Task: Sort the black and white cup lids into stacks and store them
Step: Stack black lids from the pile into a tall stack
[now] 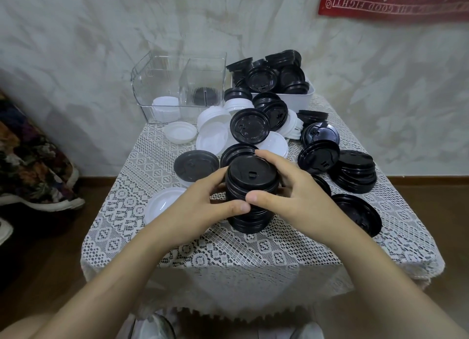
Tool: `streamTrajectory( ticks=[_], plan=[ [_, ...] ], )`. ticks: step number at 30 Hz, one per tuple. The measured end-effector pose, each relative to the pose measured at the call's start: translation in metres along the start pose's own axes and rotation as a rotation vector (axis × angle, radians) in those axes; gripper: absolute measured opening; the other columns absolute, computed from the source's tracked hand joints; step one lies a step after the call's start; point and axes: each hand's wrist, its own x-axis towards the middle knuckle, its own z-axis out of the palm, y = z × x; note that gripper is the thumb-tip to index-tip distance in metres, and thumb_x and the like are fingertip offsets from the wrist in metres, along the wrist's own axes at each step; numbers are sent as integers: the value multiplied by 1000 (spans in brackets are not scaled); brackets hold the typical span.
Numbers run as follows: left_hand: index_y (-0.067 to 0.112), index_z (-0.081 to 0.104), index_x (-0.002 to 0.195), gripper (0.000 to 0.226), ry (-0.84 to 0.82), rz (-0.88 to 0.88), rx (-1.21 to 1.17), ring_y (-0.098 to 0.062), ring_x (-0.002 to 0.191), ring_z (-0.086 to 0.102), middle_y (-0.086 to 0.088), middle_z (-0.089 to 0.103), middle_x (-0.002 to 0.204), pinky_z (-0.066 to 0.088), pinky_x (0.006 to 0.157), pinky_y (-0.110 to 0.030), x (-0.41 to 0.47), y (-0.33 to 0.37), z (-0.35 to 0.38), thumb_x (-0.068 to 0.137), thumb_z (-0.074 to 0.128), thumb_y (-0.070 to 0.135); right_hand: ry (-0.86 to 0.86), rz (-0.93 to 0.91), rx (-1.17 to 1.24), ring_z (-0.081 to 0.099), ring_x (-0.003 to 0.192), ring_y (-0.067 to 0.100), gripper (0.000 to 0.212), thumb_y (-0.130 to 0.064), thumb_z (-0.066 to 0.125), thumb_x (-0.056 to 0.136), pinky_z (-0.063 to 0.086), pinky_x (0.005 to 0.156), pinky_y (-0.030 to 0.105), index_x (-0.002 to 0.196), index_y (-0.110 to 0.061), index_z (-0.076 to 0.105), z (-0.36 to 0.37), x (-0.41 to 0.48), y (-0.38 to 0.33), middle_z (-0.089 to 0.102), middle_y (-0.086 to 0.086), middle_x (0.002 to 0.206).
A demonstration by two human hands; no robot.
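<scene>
A tall stack of black lids (250, 184) stands upright in the middle of the lace-covered table (203, 252). My left hand (203, 199) grips its left side and my right hand (286, 186) grips its right side, thumbs meeting at the front. Loose black lids (250, 126) and white lids (213, 138) lie scattered behind the stack. A short black stack (355, 171) sits at the right. A single white lid (162, 204) lies left of my left hand.
A clear two-compartment bin (177, 85) stands at the back left, with white lids (165, 105) in one side and black lids in the other. A white tray (302, 97) heaped with black lids is at the back right. Shoes lie on the floor.
</scene>
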Motion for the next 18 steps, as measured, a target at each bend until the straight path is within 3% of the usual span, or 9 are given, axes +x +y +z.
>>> streamTrajectory(
  ticks=[4, 11, 15, 18],
  plan=[
    [27, 57, 141, 57, 6, 8, 6, -7, 129, 60, 12, 68, 133, 45, 110, -32, 1, -1, 0, 88, 77, 25, -23, 9, 18, 61, 124, 0, 61, -27, 86, 83, 48, 110, 35, 129, -52, 55, -3, 1, 1, 68, -21, 130],
    [31, 61, 137, 59, 70, -7, -6, -13, 125, 63, 8, 71, 128, 52, 107, -45, 0, -7, 5, 83, 84, 24, 9, 19, -35, 61, 124, -1, 75, -38, 88, 76, 47, 112, 39, 143, -38, 55, -3, 2, 3, 68, -20, 128],
    [34, 60, 137, 63, 110, -2, 6, -9, 123, 65, 11, 71, 127, 52, 107, -44, -2, -8, 9, 80, 85, 30, 64, 24, -64, 60, 124, -1, 89, -60, 84, 63, 46, 113, 38, 144, -39, 54, 3, 0, 6, 67, -20, 129],
    [37, 59, 137, 62, 126, 6, 43, -8, 121, 66, 13, 71, 127, 52, 106, -45, -3, -8, 11, 80, 85, 30, 96, 19, -93, 60, 123, -1, 89, -68, 80, 61, 46, 111, 38, 143, -45, 53, 8, -2, 7, 68, -24, 127]
  ],
)
